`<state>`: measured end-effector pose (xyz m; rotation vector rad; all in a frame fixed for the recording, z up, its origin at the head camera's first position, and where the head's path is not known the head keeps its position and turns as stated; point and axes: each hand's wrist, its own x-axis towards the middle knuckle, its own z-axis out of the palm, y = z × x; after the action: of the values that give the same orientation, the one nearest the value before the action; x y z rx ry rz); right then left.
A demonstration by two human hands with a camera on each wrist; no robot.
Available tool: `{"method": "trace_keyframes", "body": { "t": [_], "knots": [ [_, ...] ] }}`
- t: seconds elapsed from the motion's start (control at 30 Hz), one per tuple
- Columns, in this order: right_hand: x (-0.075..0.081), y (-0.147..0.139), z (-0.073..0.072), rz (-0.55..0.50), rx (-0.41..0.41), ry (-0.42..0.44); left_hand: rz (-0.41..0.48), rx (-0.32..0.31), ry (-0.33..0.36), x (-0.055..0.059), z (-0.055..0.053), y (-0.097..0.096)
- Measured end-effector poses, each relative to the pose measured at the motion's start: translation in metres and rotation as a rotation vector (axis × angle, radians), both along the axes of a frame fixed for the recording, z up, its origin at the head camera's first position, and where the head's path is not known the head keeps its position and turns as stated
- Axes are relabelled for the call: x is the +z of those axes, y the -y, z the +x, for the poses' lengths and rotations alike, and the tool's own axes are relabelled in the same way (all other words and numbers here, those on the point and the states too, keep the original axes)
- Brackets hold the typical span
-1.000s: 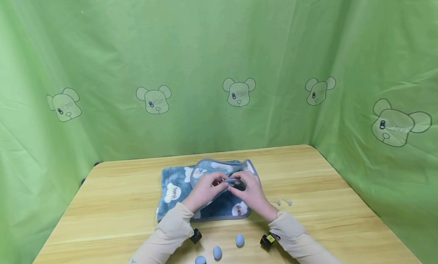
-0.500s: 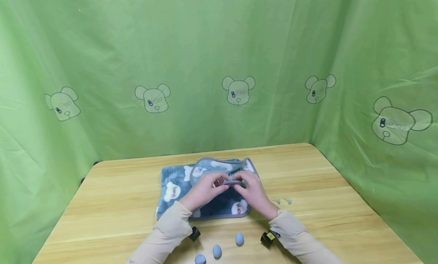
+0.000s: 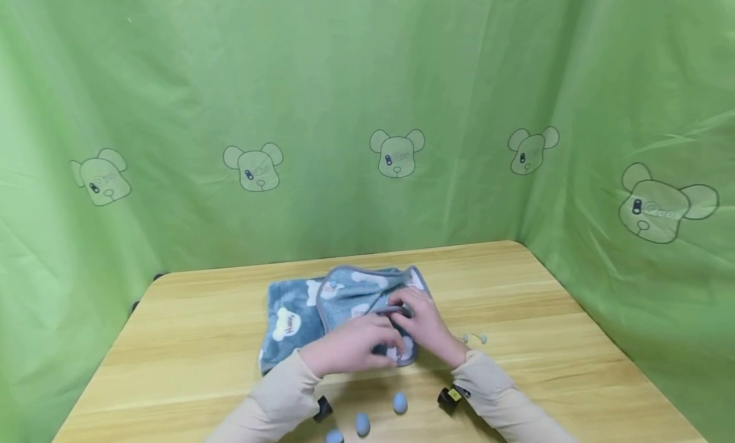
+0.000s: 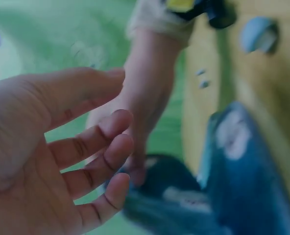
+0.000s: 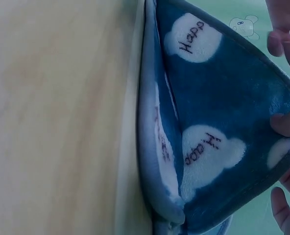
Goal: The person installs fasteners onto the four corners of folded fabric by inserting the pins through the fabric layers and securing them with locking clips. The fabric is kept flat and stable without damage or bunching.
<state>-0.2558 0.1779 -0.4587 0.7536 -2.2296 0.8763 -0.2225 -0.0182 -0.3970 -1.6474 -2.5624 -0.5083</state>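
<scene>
Right hand (image 3: pixel 420 318) pinches blanket (image 3: pixel 341 299) near back edge of desk (image 3: pixel 184 341), left hand (image 3: pixel 355 346) loose; probably lifting step, next needs steady pinch.

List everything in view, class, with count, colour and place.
table: 1, pale wood, low centre of the head view
curtain: at least 1, green, behind and beside the table
bear prints: 5, dark-lined, on the curtain
blanket: 1, teal and white, on the table
dot: 1, blue, on the blanket
egg shapes: 3, blue, nearer than the blanket
pins: 2, pale grey, right of the blanket
sleeves: 2, beige, bottom of the head view
cameras: 2, black, by the sleeves
left hand: 1, bare, over the blanket, holding nothing
right hand: 1, bare, pinching the blanket
</scene>
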Motion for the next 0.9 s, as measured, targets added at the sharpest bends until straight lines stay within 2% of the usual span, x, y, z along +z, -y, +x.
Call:
{"method": "trace_keyframes", "body": {
  "t": [0.13,0.23,0.33,0.6,0.73,0.9],
  "knots": [
    [0.0,-0.001,-0.001,-0.003,0.015,-0.018,-0.179,-0.072,-0.096,-0.009,0.008,-0.01],
    [0.0,-0.001,-0.001,-0.007,0.032,-0.015,-0.291,-0.1,-0.096,-0.016,0.012,-0.015],
    [0.0,-0.001,-0.002,-0.012,0.046,-0.017,-0.362,-0.118,-0.078,-0.02,0.016,-0.018],
    [0.0,-0.001,-0.002,-0.013,0.038,-0.011,-0.425,-0.161,-0.083,-0.032,0.016,-0.028],
    [0.0,0.0,-0.001,-0.016,0.044,-0.001,-0.425,-0.18,-0.092,-0.038,0.016,-0.031],
    [-0.003,0.001,-0.001,-0.013,0.055,-0.028,-0.413,-0.172,-0.13,-0.043,0.018,-0.032]
  ]
}}
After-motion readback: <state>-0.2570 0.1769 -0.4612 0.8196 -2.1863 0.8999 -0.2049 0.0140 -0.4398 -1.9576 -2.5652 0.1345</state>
